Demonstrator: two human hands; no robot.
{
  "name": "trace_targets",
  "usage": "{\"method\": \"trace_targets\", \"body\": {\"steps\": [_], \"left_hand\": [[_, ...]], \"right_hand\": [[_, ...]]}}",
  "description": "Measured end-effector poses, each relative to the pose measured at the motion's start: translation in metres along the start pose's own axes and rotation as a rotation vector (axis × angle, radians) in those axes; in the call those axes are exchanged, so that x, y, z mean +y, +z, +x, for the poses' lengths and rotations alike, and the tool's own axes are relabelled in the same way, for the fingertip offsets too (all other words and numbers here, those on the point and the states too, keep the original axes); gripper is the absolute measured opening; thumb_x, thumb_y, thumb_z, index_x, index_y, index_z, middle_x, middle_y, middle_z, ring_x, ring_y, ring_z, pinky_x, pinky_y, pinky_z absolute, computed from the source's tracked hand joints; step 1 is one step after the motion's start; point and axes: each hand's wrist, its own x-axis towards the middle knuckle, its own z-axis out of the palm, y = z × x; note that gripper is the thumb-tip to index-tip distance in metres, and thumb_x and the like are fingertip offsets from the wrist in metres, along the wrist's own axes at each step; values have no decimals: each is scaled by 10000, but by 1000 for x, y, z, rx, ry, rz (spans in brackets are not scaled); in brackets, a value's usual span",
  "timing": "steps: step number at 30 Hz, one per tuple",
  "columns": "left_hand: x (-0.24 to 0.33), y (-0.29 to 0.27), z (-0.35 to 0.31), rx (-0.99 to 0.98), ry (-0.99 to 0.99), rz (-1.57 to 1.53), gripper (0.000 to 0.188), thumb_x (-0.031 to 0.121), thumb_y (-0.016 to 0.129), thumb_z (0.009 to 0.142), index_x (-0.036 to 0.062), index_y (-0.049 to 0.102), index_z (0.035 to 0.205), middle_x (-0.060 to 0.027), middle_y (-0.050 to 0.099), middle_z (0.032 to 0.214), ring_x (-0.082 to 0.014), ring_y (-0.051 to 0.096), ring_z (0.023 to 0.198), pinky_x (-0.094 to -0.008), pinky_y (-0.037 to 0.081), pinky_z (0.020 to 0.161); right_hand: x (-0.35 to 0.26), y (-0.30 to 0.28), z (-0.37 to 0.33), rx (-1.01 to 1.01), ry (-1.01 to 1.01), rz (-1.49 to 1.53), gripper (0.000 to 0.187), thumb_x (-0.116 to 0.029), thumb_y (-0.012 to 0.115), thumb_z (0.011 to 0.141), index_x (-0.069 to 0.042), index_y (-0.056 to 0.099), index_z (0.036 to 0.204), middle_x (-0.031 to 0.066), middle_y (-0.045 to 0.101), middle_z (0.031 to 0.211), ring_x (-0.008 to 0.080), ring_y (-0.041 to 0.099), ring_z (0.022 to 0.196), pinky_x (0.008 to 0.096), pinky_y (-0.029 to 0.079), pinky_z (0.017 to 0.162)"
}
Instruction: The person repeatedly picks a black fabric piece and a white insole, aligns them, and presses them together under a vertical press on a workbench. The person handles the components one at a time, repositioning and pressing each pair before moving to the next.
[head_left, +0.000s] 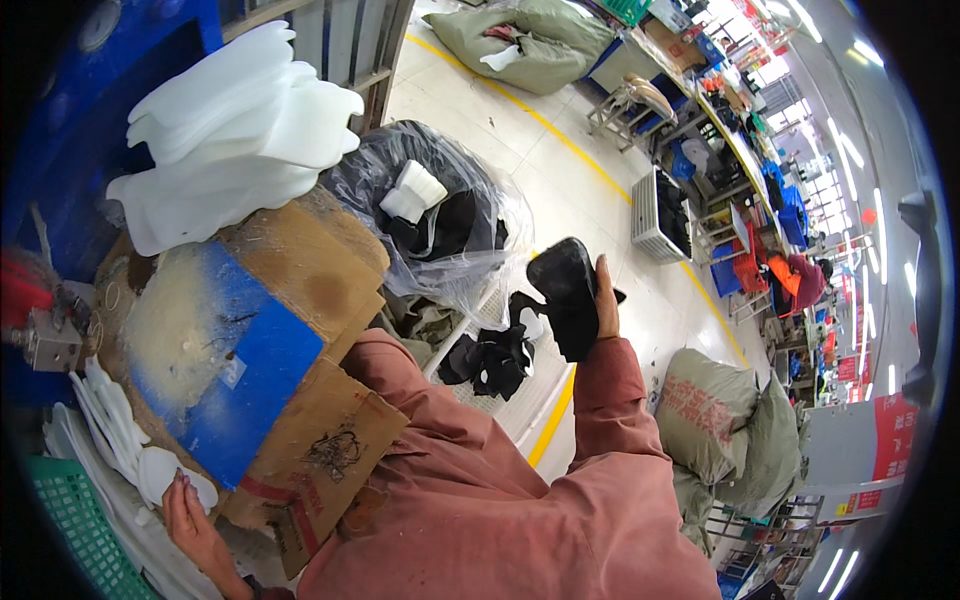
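Note:
My right hand is raised over the aisle and closed on a black insole-shaped piece, which partly hides its fingers. At the lower left, my left hand has its fingers stretched out. Their tips touch the rounded end of a white insole-shaped piece. That piece lies at the near end of a row of white pieces. A tall stack of white sole-shaped pieces stands beyond the cardboard-covered surface.
Blue sheet with pale dust covers part of the cardboard. A clear plastic bag holds black and white pieces; black scraps lie on a pale crate. Green basket at lower left, stuffed sacks at right, blue machine at upper left.

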Motion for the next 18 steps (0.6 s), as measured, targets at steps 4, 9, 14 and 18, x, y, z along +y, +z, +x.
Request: {"method": "trace_targets", "body": {"steps": [4, 9, 14, 18], "left_hand": [[2, 4, -1, -19, 25, 7, 231, 10, 544, 1049, -90, 664, 1219, -177, 686, 1164, -291, 666, 1062, -381, 529, 924], [10, 6, -14, 2, 40, 196, 269, 90, 589, 1021, -51, 698, 1222, -181, 721, 1187, -307, 665, 1130, -383, 501, 1019], [-7, -9, 1, 110, -78, 216, 225, 87, 681, 962, 14, 732, 1168, -182, 732, 1090, -349, 714, 968, -387, 561, 853], [-44, -50, 17, 215, -86, 319, 242, 70, 693, 942, 23, 731, 1177, -176, 732, 1112, -348, 724, 939, -384, 567, 815]], "right_hand": [[28, -94, 19, 106, -23, -4, 716, -657, 488, 1032, -63, 614, 1413, 119, 708, 1289, 261, 712, 1098, 380, 566, 1012], [66, -146, 67, 237, -61, -390, 679, -610, 492, 1044, -53, 607, 1414, 120, 688, 1314, 254, 687, 1132, 382, 549, 1029], [131, -125, 114, 294, -80, -644, 641, -564, 495, 1057, -43, 600, 1415, 120, 669, 1339, 247, 662, 1166, 384, 531, 1046], [158, -96, 119, 307, -88, -737, 611, -528, 498, 1067, -35, 595, 1416, 120, 653, 1359, 242, 642, 1194, 386, 517, 1060]]}}
